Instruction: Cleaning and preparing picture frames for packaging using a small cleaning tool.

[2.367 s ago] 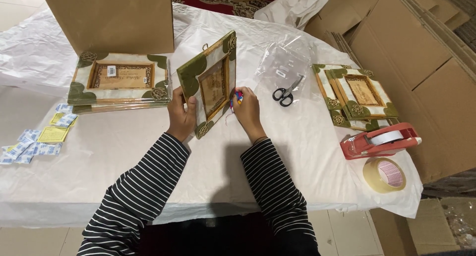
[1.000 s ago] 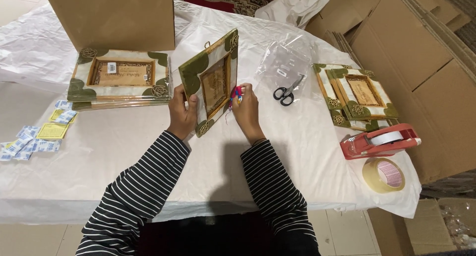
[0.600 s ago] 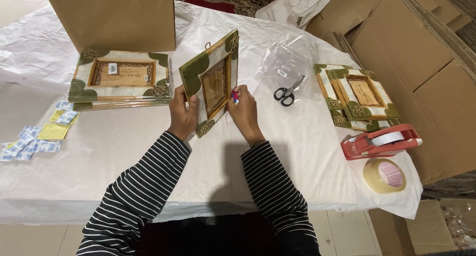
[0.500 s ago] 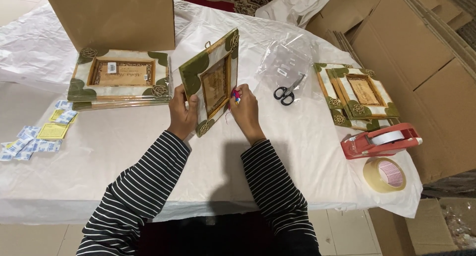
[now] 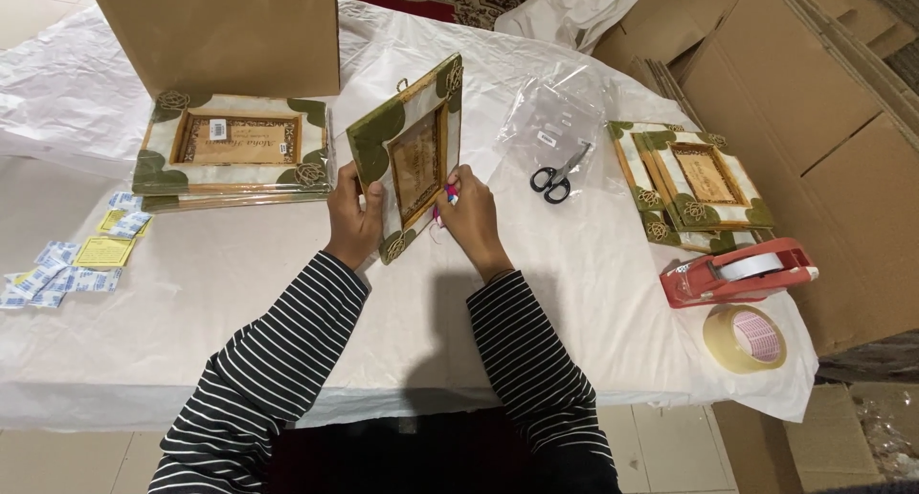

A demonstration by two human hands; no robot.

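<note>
Head view, left hand: the left hand point(image 5: 352, 216) is gripping the left edge of a picture frame point(image 5: 410, 157), thumb lying on its front, fingers wrapping behind it.
Head view, right hand: the right hand point(image 5: 469, 214) is closing its fingers on a small pink thing point(image 5: 443, 199) and pressing it against the frame's right edge; what the thing is cannot be told, as it is mostly hidden.
Picture frame: it is standing tilted on its lower edge between the two hands, green corners and a brown panel facing the camera, a small ring showing at its top.
Sleeves: both arms are wearing black-and-white striped sleeves point(image 5: 273, 360).
Left of the left hand: a stack of like frames point(image 5: 235, 149) is lying flat near it, and behind that a cardboard box point(image 5: 215, 30) is standing.
Far left of the left hand: small blue and yellow packets point(image 5: 77, 264) are lying scattered, well apart from it.
Right of the right hand: black-handled scissors point(image 5: 555, 176) are resting near it, on clear plastic bags point(image 5: 555, 121).
Further right: another stack of frames point(image 5: 691, 183) is lying flat; nearer the person, a red tape dispenser point(image 5: 737, 272) and a roll of tape point(image 5: 745, 338) are sitting just beside each other.
Under the hands: a white sheet is covering the table point(image 5: 191, 303).
Far right: flattened cardboard point(image 5: 823, 121) is leaning beside the table.
</note>
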